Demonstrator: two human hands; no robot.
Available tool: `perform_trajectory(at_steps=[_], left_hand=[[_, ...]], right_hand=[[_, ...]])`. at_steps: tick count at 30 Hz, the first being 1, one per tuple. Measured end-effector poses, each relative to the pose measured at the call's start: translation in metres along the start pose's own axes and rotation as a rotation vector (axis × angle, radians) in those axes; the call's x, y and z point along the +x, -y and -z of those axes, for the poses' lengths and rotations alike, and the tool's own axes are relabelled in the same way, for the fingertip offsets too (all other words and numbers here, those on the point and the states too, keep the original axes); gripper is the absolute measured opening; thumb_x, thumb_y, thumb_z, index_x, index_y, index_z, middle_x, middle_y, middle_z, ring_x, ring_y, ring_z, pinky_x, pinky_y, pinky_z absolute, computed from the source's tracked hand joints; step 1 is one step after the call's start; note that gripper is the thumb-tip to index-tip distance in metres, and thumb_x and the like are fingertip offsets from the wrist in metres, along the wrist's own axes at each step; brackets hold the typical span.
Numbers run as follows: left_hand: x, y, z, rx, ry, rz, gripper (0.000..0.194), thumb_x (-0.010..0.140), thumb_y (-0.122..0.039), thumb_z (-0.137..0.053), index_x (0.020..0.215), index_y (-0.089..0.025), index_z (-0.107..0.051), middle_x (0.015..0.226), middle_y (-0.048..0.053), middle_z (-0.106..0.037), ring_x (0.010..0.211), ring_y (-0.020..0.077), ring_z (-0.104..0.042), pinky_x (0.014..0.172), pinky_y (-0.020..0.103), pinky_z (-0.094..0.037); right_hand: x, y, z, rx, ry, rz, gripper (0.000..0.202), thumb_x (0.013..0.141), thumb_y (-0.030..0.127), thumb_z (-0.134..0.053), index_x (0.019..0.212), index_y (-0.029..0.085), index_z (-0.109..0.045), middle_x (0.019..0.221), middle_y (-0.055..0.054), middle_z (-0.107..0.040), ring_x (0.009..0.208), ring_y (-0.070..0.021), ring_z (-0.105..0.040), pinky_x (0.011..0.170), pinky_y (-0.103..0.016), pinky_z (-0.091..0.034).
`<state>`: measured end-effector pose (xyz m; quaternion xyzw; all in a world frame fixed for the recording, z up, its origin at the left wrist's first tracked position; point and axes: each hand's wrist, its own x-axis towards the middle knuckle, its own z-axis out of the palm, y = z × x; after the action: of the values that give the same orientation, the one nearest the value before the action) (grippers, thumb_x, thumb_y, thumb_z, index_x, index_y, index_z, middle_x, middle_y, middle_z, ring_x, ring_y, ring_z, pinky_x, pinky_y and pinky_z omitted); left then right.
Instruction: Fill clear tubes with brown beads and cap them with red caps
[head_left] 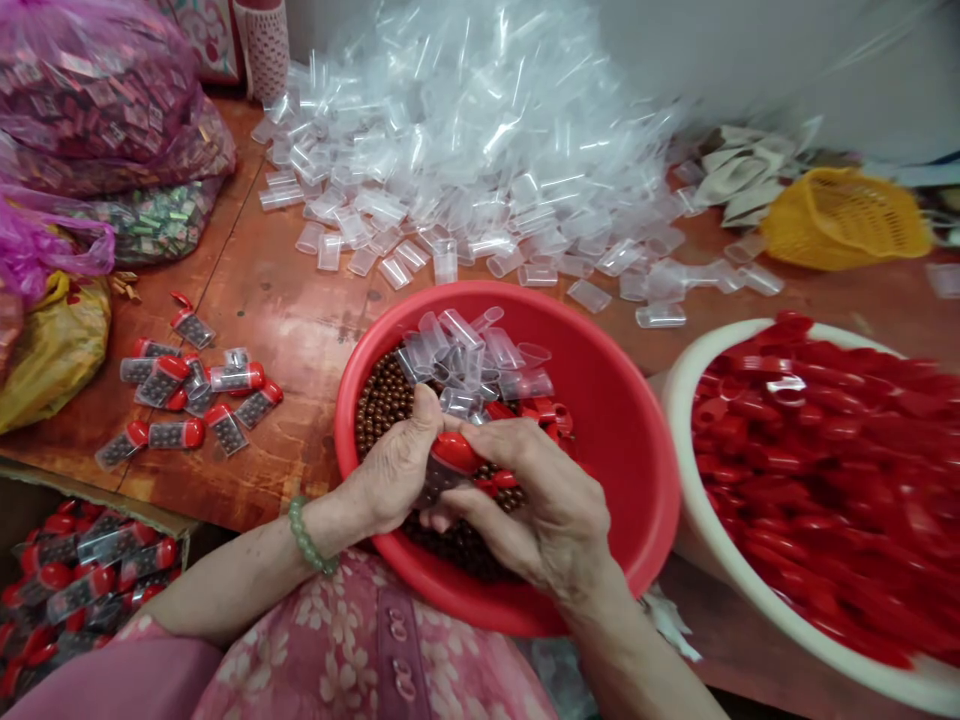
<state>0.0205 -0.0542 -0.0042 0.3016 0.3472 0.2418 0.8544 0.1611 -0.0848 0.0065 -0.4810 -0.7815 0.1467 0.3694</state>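
Observation:
Both of my hands meet over a red basin [626, 430]. A small clear container with a red cap [456, 453] is between them, dark inside. My left hand [394, 465], with a green bead bracelet at the wrist, is closed around its side. My right hand [544, 495] has its fingers and thumb closed on the cap end and side; part of the container is hidden by them. Under the hands lie small brown balls [382, 400]. Clear empty tubes [465, 350] are heaped at the basin's far side, with red caps [553, 415] beside them.
A white tub [686, 440] full of red caps stands at right. Clear tubes [480, 170] are piled at the back, near a yellow basket [844, 220]. Filled capped containers [176, 432] lie left; more fill a box [82, 570] below. Plastic bags [97, 110] stand back left.

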Motion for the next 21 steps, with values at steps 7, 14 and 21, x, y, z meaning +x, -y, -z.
perform_trajectory(at_steps=[7, 14, 21], left_hand=[[0.002, -0.001, 0.001, 0.035, 0.016, 0.088, 0.078, 0.079, -0.083, -0.017, 0.067, -0.016, -0.054, 0.042, -0.003, -0.046, 0.030, 0.0065, -0.040, 0.031, 0.018, -0.028], [0.002, -0.002, 0.000, 0.066, 0.013, 0.079, 0.077, 0.079, -0.083, -0.019, 0.068, -0.016, -0.054, 0.044, -0.004, -0.046, 0.030, 0.0055, -0.040, 0.030, 0.016, -0.029], [0.002, -0.002, 0.001, 0.030, 0.021, 0.089, 0.081, 0.080, -0.082, -0.016, 0.082, -0.014, -0.060, 0.043, -0.004, -0.046, 0.029, 0.0063, -0.040, 0.029, 0.016, -0.029]], right_hand=[[0.000, 0.002, 0.000, 0.402, -0.001, -0.309, 0.014, 0.087, 0.016, -0.061, 0.097, 0.025, -0.061, 0.079, 0.000, -0.065, 0.057, -0.0151, -0.065, 0.055, -0.031, -0.056], [-0.003, 0.002, 0.004, 0.467, -0.005, -0.372, 0.011, 0.084, 0.017, -0.066, 0.090, 0.025, -0.066, 0.080, 0.000, -0.066, 0.064, -0.0171, -0.068, 0.064, -0.035, -0.059], [-0.010, 0.002, -0.006, 0.304, -0.104, -0.263, 0.017, 0.086, 0.013, -0.064, 0.098, 0.024, -0.064, 0.086, -0.001, -0.069, 0.059, -0.0141, -0.067, 0.057, -0.029, -0.056]])
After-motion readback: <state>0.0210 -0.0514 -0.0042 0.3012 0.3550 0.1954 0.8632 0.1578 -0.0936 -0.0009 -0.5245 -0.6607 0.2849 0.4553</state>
